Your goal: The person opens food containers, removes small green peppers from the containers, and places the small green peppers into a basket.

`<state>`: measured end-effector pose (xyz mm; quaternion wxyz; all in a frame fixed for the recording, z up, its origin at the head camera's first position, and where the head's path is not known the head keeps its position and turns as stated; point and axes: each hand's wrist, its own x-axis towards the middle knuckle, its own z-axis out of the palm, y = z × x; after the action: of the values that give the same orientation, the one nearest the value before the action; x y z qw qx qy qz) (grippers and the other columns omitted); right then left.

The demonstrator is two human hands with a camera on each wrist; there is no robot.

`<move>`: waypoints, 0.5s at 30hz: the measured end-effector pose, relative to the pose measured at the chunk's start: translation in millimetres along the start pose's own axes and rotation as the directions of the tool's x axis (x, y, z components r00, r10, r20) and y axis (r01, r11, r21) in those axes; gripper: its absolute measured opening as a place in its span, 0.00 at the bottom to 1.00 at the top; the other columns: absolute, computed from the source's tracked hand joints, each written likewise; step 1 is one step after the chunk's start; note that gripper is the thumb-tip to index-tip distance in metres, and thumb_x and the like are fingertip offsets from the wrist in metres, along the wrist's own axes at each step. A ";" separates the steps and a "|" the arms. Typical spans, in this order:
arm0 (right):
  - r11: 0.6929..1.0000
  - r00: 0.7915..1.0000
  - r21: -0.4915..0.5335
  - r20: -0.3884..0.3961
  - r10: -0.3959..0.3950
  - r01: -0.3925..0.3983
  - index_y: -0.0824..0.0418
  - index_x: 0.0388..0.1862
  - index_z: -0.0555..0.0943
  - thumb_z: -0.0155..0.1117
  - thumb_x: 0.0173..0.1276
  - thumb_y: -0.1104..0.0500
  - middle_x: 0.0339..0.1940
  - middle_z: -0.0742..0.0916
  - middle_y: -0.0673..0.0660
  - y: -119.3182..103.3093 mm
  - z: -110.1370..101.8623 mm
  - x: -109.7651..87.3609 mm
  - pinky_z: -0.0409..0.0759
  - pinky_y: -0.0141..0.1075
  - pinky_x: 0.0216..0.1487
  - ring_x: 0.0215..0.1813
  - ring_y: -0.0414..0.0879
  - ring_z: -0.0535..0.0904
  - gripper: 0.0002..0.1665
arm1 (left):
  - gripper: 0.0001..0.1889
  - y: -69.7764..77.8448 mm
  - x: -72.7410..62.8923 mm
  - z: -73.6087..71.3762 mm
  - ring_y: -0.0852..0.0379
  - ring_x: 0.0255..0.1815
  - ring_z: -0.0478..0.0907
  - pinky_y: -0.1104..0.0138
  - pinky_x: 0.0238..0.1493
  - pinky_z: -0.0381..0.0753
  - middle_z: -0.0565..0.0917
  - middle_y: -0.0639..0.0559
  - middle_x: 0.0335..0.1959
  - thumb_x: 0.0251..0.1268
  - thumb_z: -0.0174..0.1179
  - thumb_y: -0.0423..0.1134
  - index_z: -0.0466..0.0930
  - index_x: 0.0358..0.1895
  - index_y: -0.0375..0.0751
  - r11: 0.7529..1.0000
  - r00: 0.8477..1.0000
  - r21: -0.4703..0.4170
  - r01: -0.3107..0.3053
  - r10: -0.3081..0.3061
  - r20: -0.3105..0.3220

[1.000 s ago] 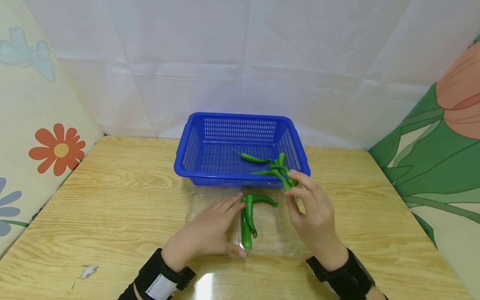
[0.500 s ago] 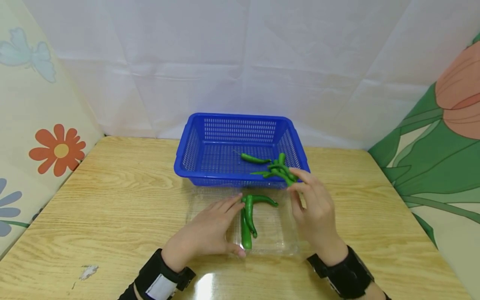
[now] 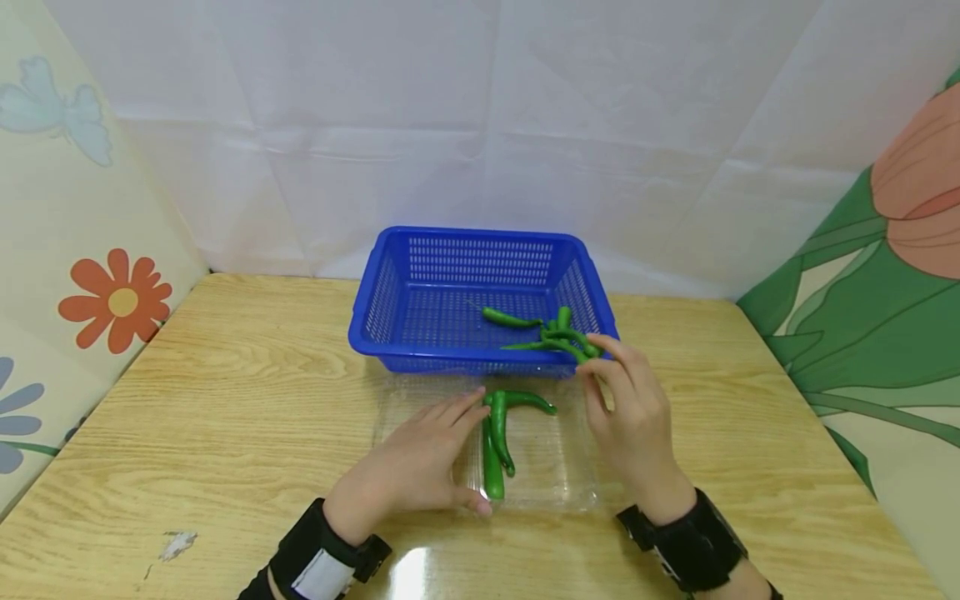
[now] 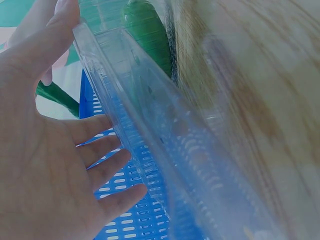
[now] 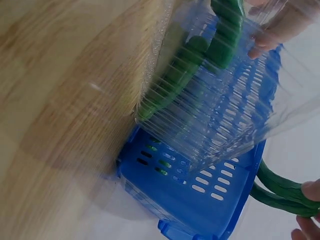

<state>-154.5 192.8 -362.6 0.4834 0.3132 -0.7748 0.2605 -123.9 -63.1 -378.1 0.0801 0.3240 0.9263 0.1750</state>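
In the head view my right hand [image 3: 633,412] pinches green chili peppers [image 3: 566,343] between thumb and fingertips, over the front right corner of a blue plastic basket [image 3: 480,357]. Two curved peppers [image 5: 280,192] stick out of that grip in the right wrist view. A clear plastic box [image 3: 551,492] lies in front of the basket, with several green chili peppers [image 3: 500,433] in its left half. My left hand [image 3: 420,462] rests along the box's left side, its straight fingers touching the wall [image 4: 150,135] in the left wrist view.
Another green chili pepper [image 3: 512,317] lies inside the basket, towards its right. The wooden table [image 3: 247,392] extends to both sides. A white cloth [image 3: 480,125] hangs behind, and printed flower panels [image 3: 892,283] stand left and right.
My right hand has shifted slightly to the right and away from me, with the pinched chili peppers changing angle at the basket's corner. The left hand and the box have stayed in place.
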 end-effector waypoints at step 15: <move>0.996 0.994 -0.064 0.093 0.065 -0.059 0.72 0.42 0.81 0.73 0.51 0.78 0.53 0.84 0.67 6.4 -0.9 -3.8 0.78 0.47 0.54 0.50 0.63 0.81 0.18 | 0.62 -0.2 0.5 0.6 0.45 0.79 0.49 0.51 0.77 0.52 0.48 0.46 0.81 0.43 0.69 0.70 0.54 0.78 0.39 1.000 1.000 0.001 -0.002 0.002 -0.003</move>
<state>-157.5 198.6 -366.3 0.4469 0.2861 -0.8139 0.2364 -124.3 -62.8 -378.7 0.0783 0.3247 0.9262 0.1750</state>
